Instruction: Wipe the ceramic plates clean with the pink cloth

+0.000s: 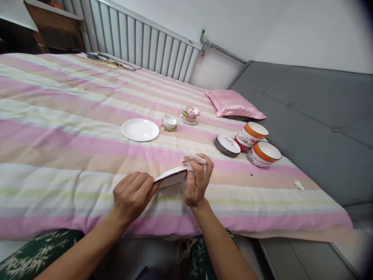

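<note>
Above the near edge of the bed, a white plate [171, 178] with a dark rim is held tilted, seen nearly edge-on. My left hand [133, 194] grips its left edge, fingers closed. On the opposite side, my right hand [198, 179] is closed round a pale pink cloth [192, 158], which it presses against the plate's right rim. Beyond my hands lies a white oval plate [140, 130]. To the right is a stack of dark-rimmed plates [229, 144], beside orange-rimmed bowls [264, 153] in two stacks.
Small white dishes [169, 122] and small patterned bowls [192, 112] stand mid-bed. A pink pillow [234, 104] leans near the grey headboard [309, 116]. Cables [109, 61] lie at the far left, before the radiator [151, 39]. A crumpled white scrap [298, 185] rests at right.
</note>
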Action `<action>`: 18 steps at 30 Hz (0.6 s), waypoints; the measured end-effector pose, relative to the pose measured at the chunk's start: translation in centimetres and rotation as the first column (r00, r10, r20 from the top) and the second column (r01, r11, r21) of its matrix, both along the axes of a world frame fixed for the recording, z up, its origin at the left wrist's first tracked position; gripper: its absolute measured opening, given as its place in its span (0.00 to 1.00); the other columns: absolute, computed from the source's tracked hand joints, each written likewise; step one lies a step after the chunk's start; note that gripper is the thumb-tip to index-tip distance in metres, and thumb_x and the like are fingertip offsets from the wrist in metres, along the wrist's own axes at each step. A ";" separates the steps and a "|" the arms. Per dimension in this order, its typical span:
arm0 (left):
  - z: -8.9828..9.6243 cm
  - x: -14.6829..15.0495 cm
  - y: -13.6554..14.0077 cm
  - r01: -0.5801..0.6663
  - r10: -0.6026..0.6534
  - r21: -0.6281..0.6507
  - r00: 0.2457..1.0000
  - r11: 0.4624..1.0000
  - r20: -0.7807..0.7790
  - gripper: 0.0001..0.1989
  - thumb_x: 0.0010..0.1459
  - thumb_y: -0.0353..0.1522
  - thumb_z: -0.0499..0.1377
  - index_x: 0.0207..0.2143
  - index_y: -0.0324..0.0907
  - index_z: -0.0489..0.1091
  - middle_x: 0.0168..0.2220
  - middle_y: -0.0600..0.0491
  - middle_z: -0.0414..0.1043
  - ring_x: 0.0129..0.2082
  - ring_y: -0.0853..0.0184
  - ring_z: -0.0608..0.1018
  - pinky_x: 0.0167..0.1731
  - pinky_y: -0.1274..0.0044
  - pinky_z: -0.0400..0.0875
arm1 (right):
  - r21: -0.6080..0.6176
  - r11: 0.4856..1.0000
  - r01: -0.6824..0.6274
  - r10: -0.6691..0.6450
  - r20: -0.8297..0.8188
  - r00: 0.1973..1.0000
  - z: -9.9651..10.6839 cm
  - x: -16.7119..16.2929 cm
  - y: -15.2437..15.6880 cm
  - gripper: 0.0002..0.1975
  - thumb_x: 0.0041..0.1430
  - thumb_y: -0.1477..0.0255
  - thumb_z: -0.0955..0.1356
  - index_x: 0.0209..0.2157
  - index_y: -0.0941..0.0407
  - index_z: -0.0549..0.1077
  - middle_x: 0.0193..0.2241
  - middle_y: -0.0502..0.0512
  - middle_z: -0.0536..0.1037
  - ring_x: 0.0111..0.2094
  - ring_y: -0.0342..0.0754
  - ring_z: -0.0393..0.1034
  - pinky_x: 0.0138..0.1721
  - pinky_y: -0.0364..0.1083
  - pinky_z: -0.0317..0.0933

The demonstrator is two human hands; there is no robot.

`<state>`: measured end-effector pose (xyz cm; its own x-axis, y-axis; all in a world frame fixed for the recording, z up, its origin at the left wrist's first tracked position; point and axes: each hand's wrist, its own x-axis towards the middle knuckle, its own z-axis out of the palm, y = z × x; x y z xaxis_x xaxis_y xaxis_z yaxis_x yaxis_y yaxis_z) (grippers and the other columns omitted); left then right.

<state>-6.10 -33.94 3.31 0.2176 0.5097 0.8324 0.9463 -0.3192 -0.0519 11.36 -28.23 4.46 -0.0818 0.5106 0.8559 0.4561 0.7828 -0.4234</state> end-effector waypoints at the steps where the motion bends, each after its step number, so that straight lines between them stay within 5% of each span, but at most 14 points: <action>1: 0.0 0.0 0.0 0.018 -0.018 0.002 1.000 1.000 0.001 0.08 0.49 0.29 0.62 0.23 0.42 0.65 0.22 0.55 0.70 0.23 0.68 0.69 0.25 0.75 0.60 | 0.017 1.000 -0.003 0.003 0.019 1.000 0.0 -0.1 -0.1 0.14 0.57 0.73 0.58 0.42 0.55 0.70 0.49 0.59 0.61 0.52 0.55 0.58 0.50 0.59 0.58; 6: 0.1 0.1 -0.2 0.019 -0.017 -0.058 0.999 0.998 0.034 0.07 0.52 0.31 0.60 0.23 0.43 0.67 0.22 0.55 0.70 0.24 0.69 0.70 0.27 0.76 0.61 | 0.053 0.998 -0.014 0.009 0.090 0.996 0.3 -0.5 -0.6 0.13 0.55 0.72 0.61 0.41 0.52 0.71 0.50 0.58 0.60 0.51 0.55 0.58 0.50 0.60 0.57; 10: 0.0 0.5 -0.1 -0.063 0.098 -0.273 0.988 0.960 0.116 0.08 0.55 0.37 0.56 0.28 0.43 0.70 0.26 0.54 0.72 0.27 0.67 0.73 0.28 0.76 0.61 | -0.010 1.000 -0.029 0.029 0.036 0.999 0.2 -0.7 -0.6 0.13 0.56 0.71 0.60 0.40 0.53 0.72 0.49 0.58 0.60 0.51 0.55 0.59 0.50 0.59 0.58; 15: -0.7 1.1 0.3 -0.087 0.185 -0.705 0.981 0.704 0.064 0.14 0.57 0.40 0.52 0.31 0.43 0.73 0.29 0.50 0.72 0.29 0.64 0.74 0.26 0.75 0.59 | -0.060 0.998 -0.024 0.024 -0.009 1.000 0.1 -0.3 -0.2 0.13 0.56 0.70 0.58 0.38 0.54 0.72 0.46 0.58 0.65 0.52 0.54 0.58 0.50 0.59 0.58; 18: -1.0 1.3 0.6 -0.043 0.178 -0.764 0.980 0.643 0.094 0.14 0.59 0.38 0.50 0.31 0.42 0.73 0.30 0.49 0.72 0.30 0.63 0.74 0.28 0.75 0.59 | -0.073 0.997 -0.028 0.024 -0.057 0.998 0.5 0.0 0.1 0.13 0.57 0.71 0.57 0.37 0.55 0.71 0.43 0.58 0.68 0.52 0.53 0.58 0.50 0.58 0.58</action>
<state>-4.82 -33.35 2.26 0.0278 0.9864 0.1619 0.9510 -0.0760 0.2998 11.32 -28.14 4.91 -0.0487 0.5704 0.8199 0.4097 0.7601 -0.5044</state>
